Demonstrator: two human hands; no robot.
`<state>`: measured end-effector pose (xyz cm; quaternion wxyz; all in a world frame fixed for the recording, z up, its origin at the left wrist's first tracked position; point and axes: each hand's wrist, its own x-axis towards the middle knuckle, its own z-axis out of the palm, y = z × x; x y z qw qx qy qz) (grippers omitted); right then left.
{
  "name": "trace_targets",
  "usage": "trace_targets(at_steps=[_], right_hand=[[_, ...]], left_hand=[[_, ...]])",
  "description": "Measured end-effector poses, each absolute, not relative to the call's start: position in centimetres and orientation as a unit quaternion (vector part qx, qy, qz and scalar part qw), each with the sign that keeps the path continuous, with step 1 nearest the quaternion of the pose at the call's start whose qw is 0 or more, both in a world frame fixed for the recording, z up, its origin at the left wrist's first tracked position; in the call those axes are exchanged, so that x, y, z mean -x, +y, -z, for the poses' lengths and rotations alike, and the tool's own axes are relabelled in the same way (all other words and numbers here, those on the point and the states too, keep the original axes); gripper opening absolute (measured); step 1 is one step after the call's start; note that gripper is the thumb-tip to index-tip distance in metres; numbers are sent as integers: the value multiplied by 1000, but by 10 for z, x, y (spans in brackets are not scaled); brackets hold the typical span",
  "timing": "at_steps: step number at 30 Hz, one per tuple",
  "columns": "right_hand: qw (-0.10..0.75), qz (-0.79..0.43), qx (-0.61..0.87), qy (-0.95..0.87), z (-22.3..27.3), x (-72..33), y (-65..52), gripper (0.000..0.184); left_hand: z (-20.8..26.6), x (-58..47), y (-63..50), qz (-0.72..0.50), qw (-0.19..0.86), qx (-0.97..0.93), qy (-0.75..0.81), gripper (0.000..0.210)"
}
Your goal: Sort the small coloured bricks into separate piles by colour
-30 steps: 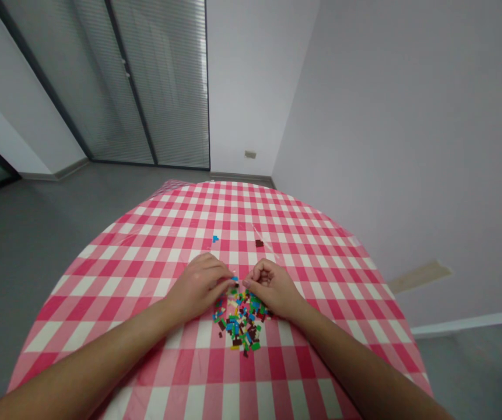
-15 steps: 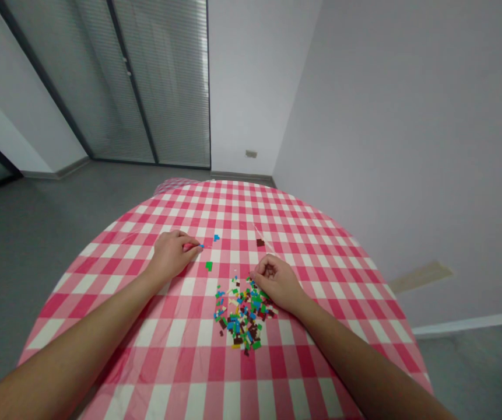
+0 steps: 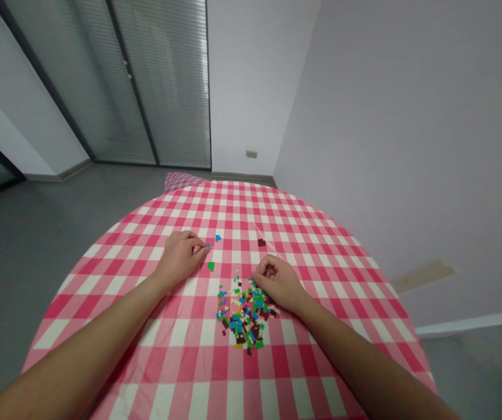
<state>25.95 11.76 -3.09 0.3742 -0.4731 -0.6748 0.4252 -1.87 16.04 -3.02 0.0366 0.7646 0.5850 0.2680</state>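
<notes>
My left hand (image 3: 183, 255) is closed in a pinch, with a small blue brick (image 3: 208, 245) at its fingertips. Just beyond those fingers lies a blue piece (image 3: 218, 238), and a green piece (image 3: 211, 266) rests nearer to me. My right hand (image 3: 279, 281) has its fingers curled, thumb against index finger, at the upper right edge of a heap of tiny toy bricks (image 3: 247, 315). Whatever its fingertips may hold is too small to make out. The heap mixes green, blue, brown, white and yellow bricks. A dark brown piece (image 3: 262, 242) sits beyond my right hand.
A red-and-white checked tablecloth (image 3: 181, 361) covers the rounded table. Past its far edge, checked cloth (image 3: 181, 181) shows at the left. A grey wall (image 3: 408, 146) stands close on the right, and glass doors with blinds (image 3: 176, 87) are at the back left.
My left hand has shifted a little to the right with the blue brick at its fingertips. My right hand stays by the heap. The view has moved slightly.
</notes>
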Motion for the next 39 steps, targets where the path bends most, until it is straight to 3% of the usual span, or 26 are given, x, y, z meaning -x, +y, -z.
trace_targets(at_steps=[7,25,39], right_hand=[[372,-428,470,-677,32,-260,118,18],[371,-433,467,-676,32,-260,117,18],[377,-436,467,-670,29,-259,117,19]], left_hand=[[27,15,153,-270,43,-801,533,19],[38,13,157,-209,19,-821,531,37],[37,11,154,-225,32,-826,515,28]])
